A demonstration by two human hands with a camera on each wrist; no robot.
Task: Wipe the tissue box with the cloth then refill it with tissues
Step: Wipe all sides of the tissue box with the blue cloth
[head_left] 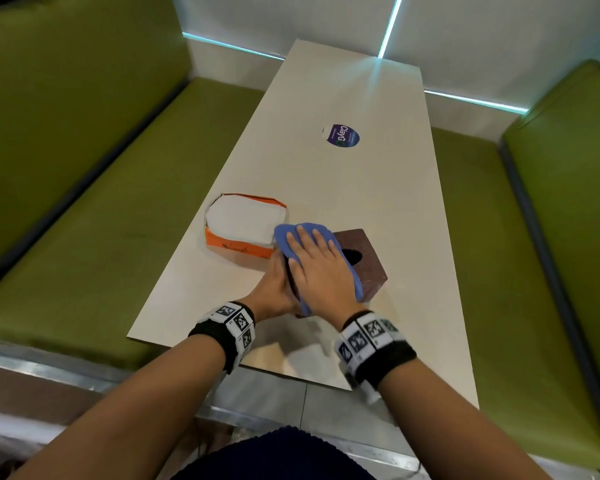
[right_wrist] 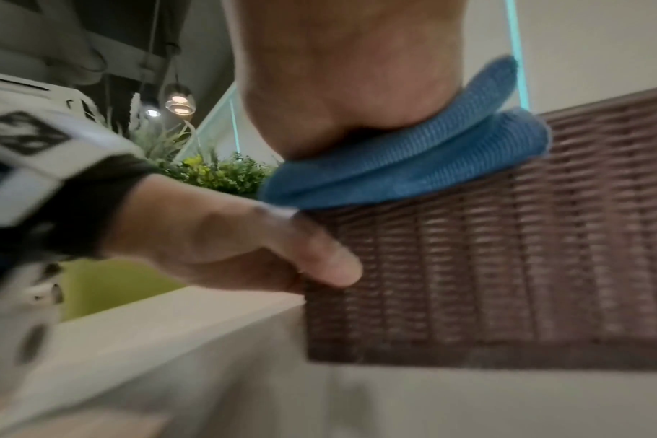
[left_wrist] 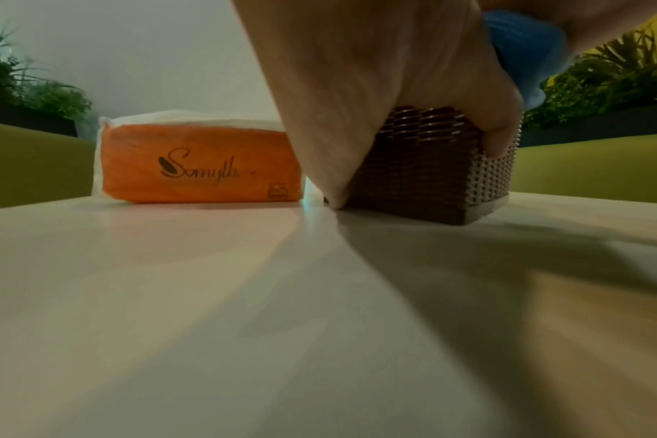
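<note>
I'm looking at a long pale table with three things sitting right on it: the brown woven tissue box near my end, an opened orange pack of tissues just beside it, and a round purple sticker farther up.

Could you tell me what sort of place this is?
Probably a café or restaurant booth: green padded bench seats flank a long pale table bearing a round branded sticker and a brown woven tissue box.
</note>
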